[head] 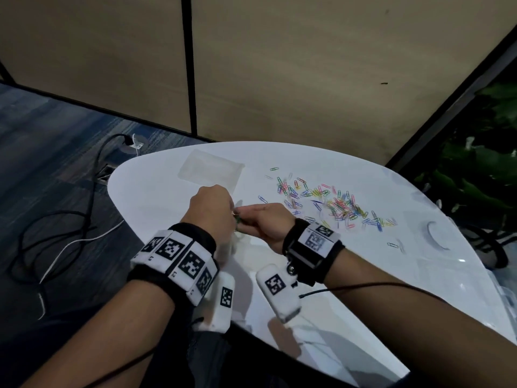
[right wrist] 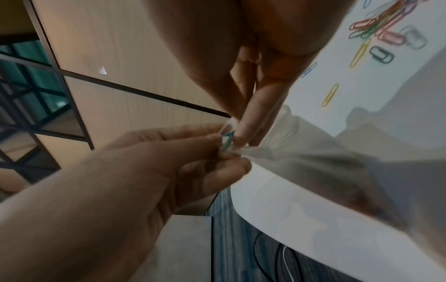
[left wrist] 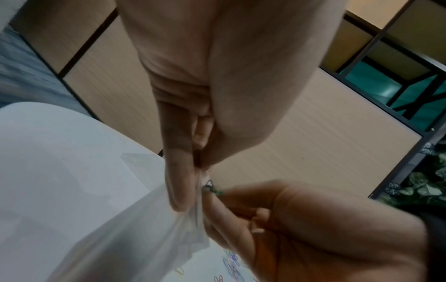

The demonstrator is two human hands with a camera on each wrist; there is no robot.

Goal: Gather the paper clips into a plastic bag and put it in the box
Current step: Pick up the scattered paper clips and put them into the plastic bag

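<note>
Both hands meet above the white table's (head: 156,191) near-left part. My left hand (head: 233,217) (left wrist: 195,183) pinches the rim of a clear plastic bag (head: 232,247) (left wrist: 132,229) (right wrist: 313,152), which hangs down from it. My right hand (head: 243,219) (right wrist: 241,133) pinches a green paper clip (left wrist: 213,188) (right wrist: 228,142) right at the bag's mouth, against the left fingertips. A loose spread of coloured paper clips (head: 330,203) (right wrist: 376,24) lies on the table to the right of the hands.
A second clear bag (head: 211,168) lies flat at the table's far side. A round clear ring-shaped thing (head: 436,233) and a see-through container (head: 461,273), hard to make out, sit at the right edge. Cables (head: 56,233) run over the floor at left; plants (head: 481,169) stand at right.
</note>
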